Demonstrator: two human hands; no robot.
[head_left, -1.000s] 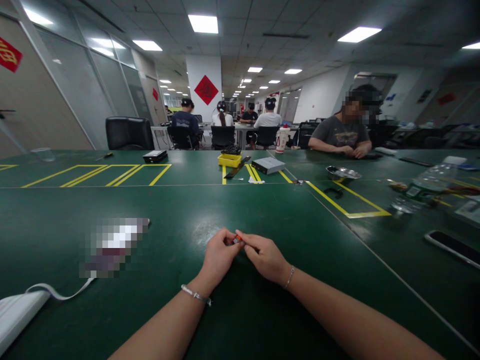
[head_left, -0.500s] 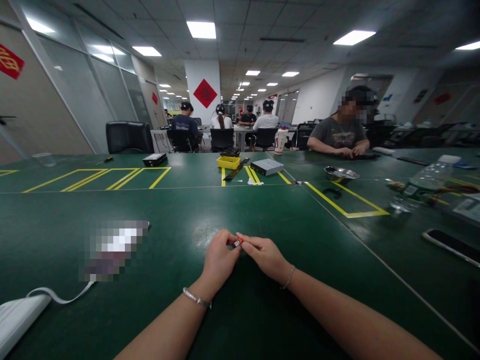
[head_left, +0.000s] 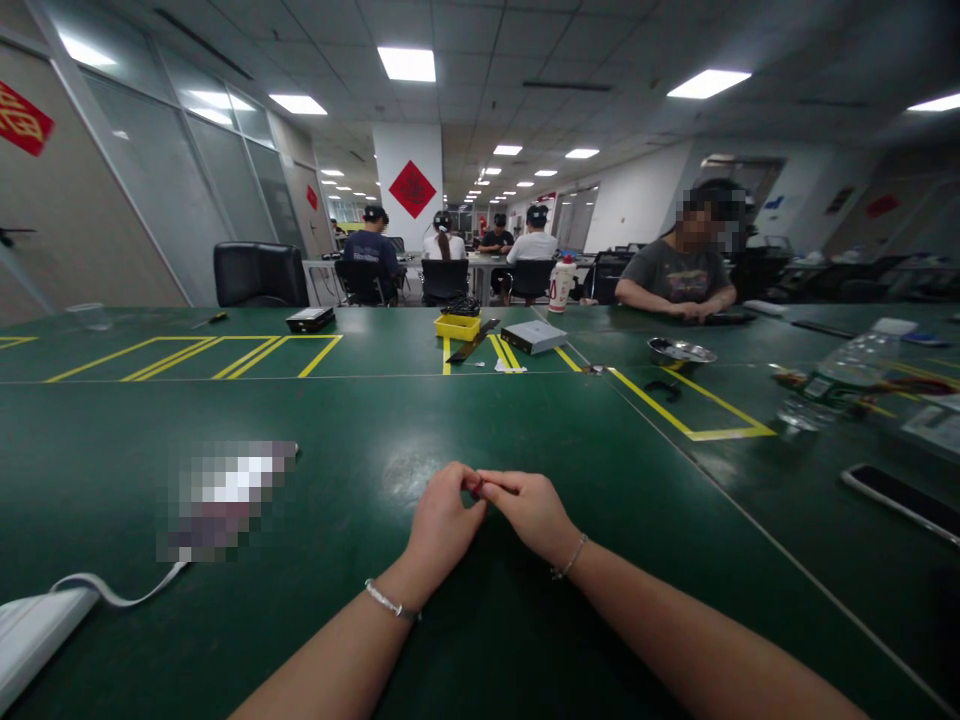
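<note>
Just above the green table [head_left: 337, 480], my left hand [head_left: 445, 515] and my right hand [head_left: 529, 508] meet at their fingertips. Between them is a small reddish-orange piece [head_left: 477, 490], mostly hidden by the fingers, so its kind does not show. My left thumb and forefinger curl round it from the left. From the right, my other thumb and fingers pinch against it.
To the left lie a blurred-out phone-like thing [head_left: 232, 500] and a white power bank [head_left: 41, 635] joined by a cable. A black phone [head_left: 904, 502] and a water bottle [head_left: 840, 380] are at right. Farther back are a yellow tray [head_left: 457, 328], metal bowl [head_left: 681, 351] and a seated person [head_left: 679, 270].
The orange piece with its white marking showed between my fingertips before; now my fingers cover most of it. My hands have hardly shifted.
</note>
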